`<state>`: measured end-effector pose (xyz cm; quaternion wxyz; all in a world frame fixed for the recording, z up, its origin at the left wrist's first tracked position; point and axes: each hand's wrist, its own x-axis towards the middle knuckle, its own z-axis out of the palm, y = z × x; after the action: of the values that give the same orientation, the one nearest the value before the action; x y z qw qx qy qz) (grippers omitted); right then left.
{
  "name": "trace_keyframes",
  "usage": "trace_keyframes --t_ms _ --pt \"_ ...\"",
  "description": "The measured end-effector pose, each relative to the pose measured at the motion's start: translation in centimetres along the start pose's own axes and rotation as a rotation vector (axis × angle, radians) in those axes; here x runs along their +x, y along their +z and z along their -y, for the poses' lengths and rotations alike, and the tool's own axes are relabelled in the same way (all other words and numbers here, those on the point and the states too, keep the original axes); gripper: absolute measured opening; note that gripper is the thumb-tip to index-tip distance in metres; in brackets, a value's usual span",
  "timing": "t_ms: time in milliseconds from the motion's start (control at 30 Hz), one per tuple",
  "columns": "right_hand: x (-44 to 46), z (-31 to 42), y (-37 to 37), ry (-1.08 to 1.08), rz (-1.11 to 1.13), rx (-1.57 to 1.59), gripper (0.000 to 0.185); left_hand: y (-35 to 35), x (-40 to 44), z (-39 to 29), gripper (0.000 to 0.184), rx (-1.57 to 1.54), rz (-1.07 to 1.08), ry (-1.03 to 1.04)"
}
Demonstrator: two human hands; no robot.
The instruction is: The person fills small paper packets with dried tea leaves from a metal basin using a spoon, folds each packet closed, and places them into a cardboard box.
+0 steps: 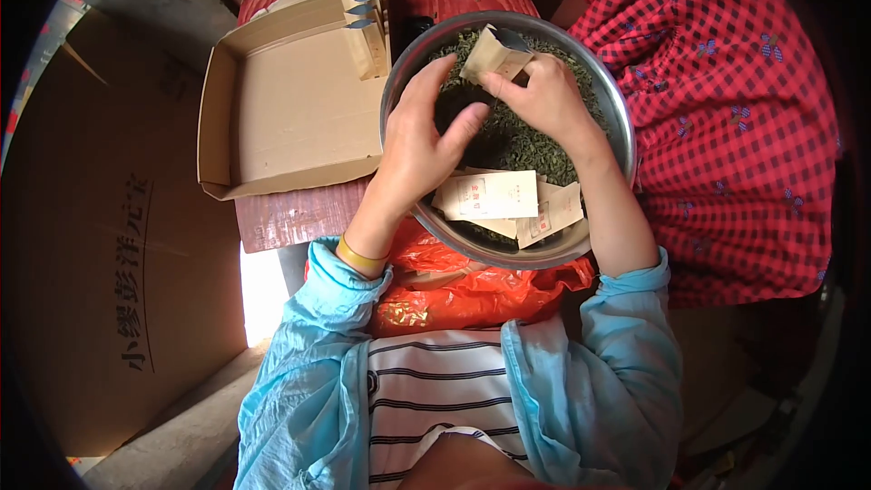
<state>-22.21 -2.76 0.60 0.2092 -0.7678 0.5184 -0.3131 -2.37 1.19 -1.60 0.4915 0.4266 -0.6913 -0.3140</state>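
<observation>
A metal bowl [621, 127] holds dark green dried leaves [531, 141] that look like tea. Over the bowl's far side, my right hand [546, 95] pinches a small kraft paper packet [491, 58] between thumb and fingers; its mouth gapes and shows a dark inside. Above the leaves on the left is my left hand [422, 138], thumb and fingers apart, with nothing visible in it. Several flat paper packets [494, 195] with red and dark print lie overlapping on the leaves at the bowl's near edge.
Left of the bowl, a shallow cardboard box [295, 118] holds several upright packets [366, 36] along its right side. A large printed carton [100, 218] stands at far left. Red checked cloth [726, 118] drapes on the right; a red plastic bag [472, 286] lies below the bowl.
</observation>
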Motion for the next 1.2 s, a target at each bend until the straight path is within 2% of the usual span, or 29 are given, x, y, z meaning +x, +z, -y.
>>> trace_keyframes --t_ms 33,67,133,167,233,267,300,367,400,467,500,533,600,633,700,733,767,833,867,933,967,1033,1067,1133,1200 --pt "-0.3 1.2 0.5 -0.11 -0.112 -0.086 0.031 -0.1 -0.1 -0.4 0.064 0.149 -0.035 0.176" --pt "-0.6 2.9 0.2 -0.051 -0.03 -0.084 0.04 -0.3 0.0 -0.7 0.078 0.17 0.012 0.233" --pt "-1.1 3.5 1.3 -0.117 0.0 -0.171 0.05 -0.2 -0.2 -1.0 0.08 0.161 -0.017 0.251" --pt "-1.2 3.6 1.8 -0.184 0.003 -0.126 0.061 -0.2 0.0 -0.6 0.075 0.138 -0.047 0.23" --pt "-1.3 3.8 2.0 -0.313 0.044 0.101 0.063 0.0 0.3 0.6 0.063 -0.065 -0.094 0.026" --pt "-1.5 4.1 1.5 -0.168 0.193 0.237 0.062 -0.2 0.2 0.9 0.052 -0.035 -0.112 0.021" --pt "-1.4 4.5 1.1 -0.17 0.195 0.24 0.062 -0.2 0.1 1.2 0.052 -0.031 -0.114 0.019" --pt "-1.2 4.9 0.6 0.021 0.256 0.276 0.054 -0.3 0.2 1.3 0.049 -0.192 -0.055 0.017" --pt "-1.3 4.6 0.8 0.025 0.252 0.277 0.054 -0.3 0.2 1.2 0.049 -0.193 -0.049 0.017" --pt "-1.1 3.8 1.1 -0.328 -0.065 0.068 0.044 -0.6 0.5 0.1 0.05 0.024 0.005 0.238" --pt "-0.9 3.6 1.2 -0.426 -0.134 0.015 0.035 -0.6 0.4 -0.3 0.051 -0.036 0.081 0.217" --pt "-1.0 3.6 0.9 -0.423 -0.136 0.012 0.035 -0.5 0.4 -0.8 0.051 -0.038 0.085 0.218" --pt "-1.1 3.5 0.4 -0.243 0.107 0.118 0.027 -0.2 0.2 -1.4 0.05 -0.075 0.033 0.168" --pt "-1.1 3.5 0.4 -0.245 0.107 0.117 0.027 -0.3 0.1 -1.4 0.05 -0.074 0.031 0.169" --pt "-1.0 3.3 0.6 -0.127 0.083 0.324 0.018 -0.7 -0.1 -1.0 0.041 -0.281 0.08 0.012" --pt "-1.0 2.8 0.7 -0.085 0.07 0.364 0.015 -0.3 0.3 -0.4 0.028 -0.361 0.04 0.052" --pt "-0.9 2.5 0.7 -0.085 0.068 0.363 0.015 -0.4 0.1 -0.2 0.028 -0.363 0.042 0.053" --pt "-0.8 2.3 0.6 0.078 0.22 0.582 0.017 -0.7 -0.1 -0.2 0.022 -0.286 0.0 -0.047" --pt "-0.8 2.6 0.4 0.076 0.222 0.581 0.017 -0.8 -0.2 -0.3 0.022 -0.286 -0.003 -0.046" --pt "-0.9 3.2 -0.2 -0.052 0.092 0.323 0.021 -0.8 -0.2 -0.5 0.02 -0.259 -0.041 -0.054" --pt "-0.9 3.2 -0.2 -0.053 0.094 0.321 0.021 -1.0 -0.2 -0.3 0.02 -0.26 -0.043 -0.054" --pt "-0.9 2.9 -0.1 -0.078 -0.021 0.387 0.026 -1.5 -0.1 0.1 0.021 -0.142 0.106 -0.168" --pt "-0.9 2.8 -0.1 -0.078 -0.02 0.386 0.026 -1.4 -0.1 0.0 0.021 -0.143 0.106 -0.168" --pt "-0.9 2.7 0.0 -0.076 -0.02 0.468 0.029 -0.9 -0.1 -0.3 0.023 -0.35 0.056 -0.166" --pt "-1.0 2.6 -0.6 -0.044 -0.003 0.46 0.029 -0.5 0.0 -0.3 0.02 -0.375 0.011 -0.137"
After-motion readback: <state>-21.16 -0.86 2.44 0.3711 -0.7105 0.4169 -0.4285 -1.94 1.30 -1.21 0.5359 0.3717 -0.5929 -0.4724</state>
